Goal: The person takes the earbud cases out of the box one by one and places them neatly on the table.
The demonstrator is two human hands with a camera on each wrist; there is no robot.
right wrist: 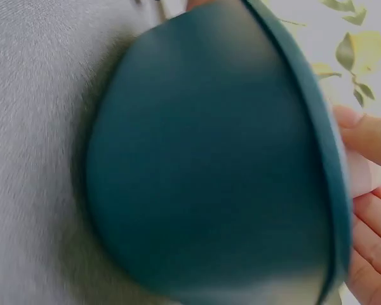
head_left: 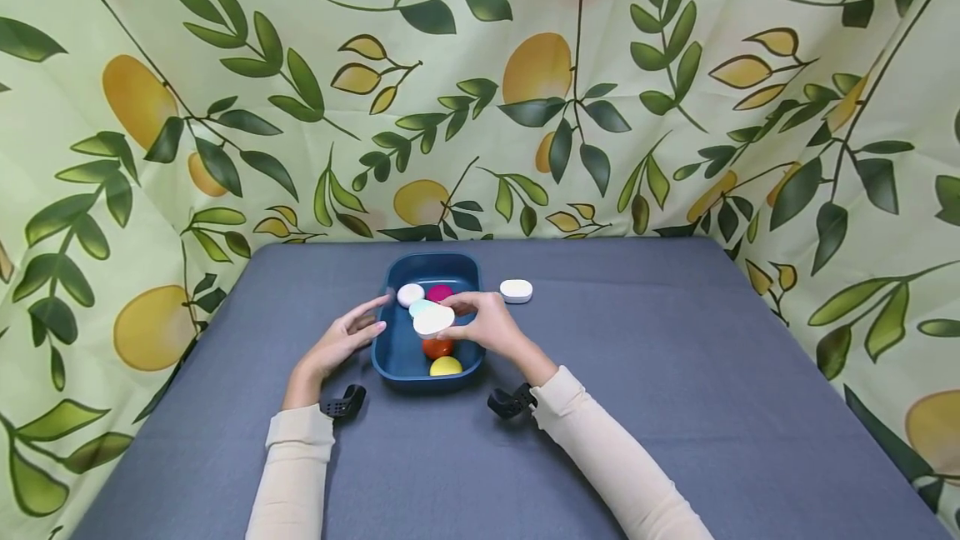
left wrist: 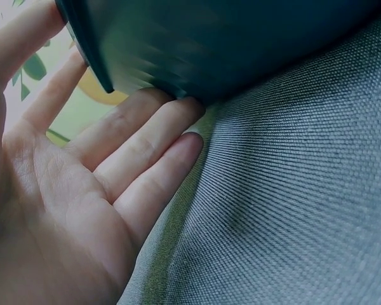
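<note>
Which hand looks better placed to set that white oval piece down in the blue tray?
Probably the right hand: it already pinches the white oval piece above the blue tray. The left hand rests open against the tray's outer wall.

The head view is bright and evenly lit, with soft, faint shadows under the tray (head_left: 390,369) and arms and no glare. Straight edges bow slightly toward the corners. Both wrist views are dimmer; the tray's wall (right wrist: 209,171) is smeared, while the cloth (left wrist: 292,210) shows sharp weave.
</note>
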